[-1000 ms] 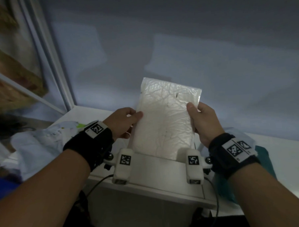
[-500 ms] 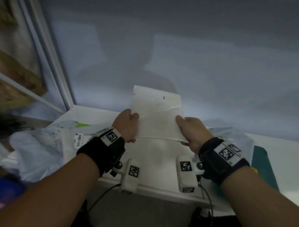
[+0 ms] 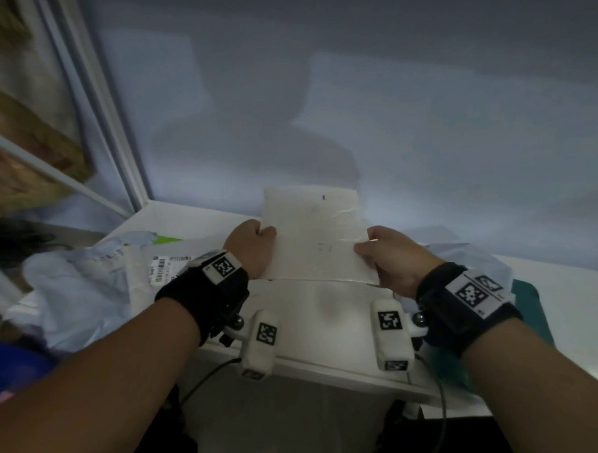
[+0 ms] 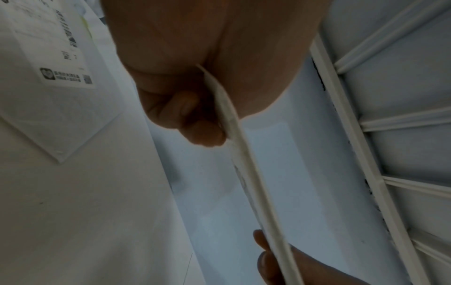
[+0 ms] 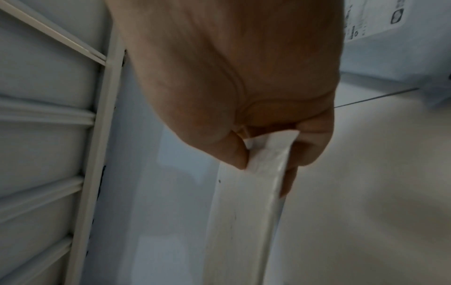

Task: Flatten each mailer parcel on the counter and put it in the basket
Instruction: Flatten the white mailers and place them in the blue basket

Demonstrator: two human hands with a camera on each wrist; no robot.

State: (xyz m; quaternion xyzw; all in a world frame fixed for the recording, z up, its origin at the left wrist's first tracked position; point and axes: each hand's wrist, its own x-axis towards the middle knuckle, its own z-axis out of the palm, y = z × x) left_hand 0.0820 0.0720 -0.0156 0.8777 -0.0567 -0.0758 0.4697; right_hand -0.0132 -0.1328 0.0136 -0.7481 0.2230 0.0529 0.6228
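Note:
A flat white mailer parcel (image 3: 313, 237) is held up just above the white counter (image 3: 329, 314), with its far edge tipped up toward the wall. My left hand (image 3: 252, 247) pinches its left edge and my right hand (image 3: 383, 257) pinches its right edge. The left wrist view shows the mailer (image 4: 246, 173) edge-on, thin, with my thumb on one face and curled fingers (image 4: 195, 133) on the other. In the right wrist view my thumb and fingers (image 5: 310, 146) clamp the mailer (image 5: 244, 221) at its corner. No basket is in view.
Crumpled pale-blue mailers (image 3: 77, 290) and a white one with a barcode label (image 3: 162, 266) lie on the counter's left. Another pale-blue bag (image 3: 477, 263) and a teal item (image 3: 530, 305) lie at right. A wall rises behind the counter, and a window frame (image 3: 97, 108) stands at left.
The mailer has tilted from steeply upright down to a lower, flatter angle near the counter. Both hands came down with it and still hold its side edges.

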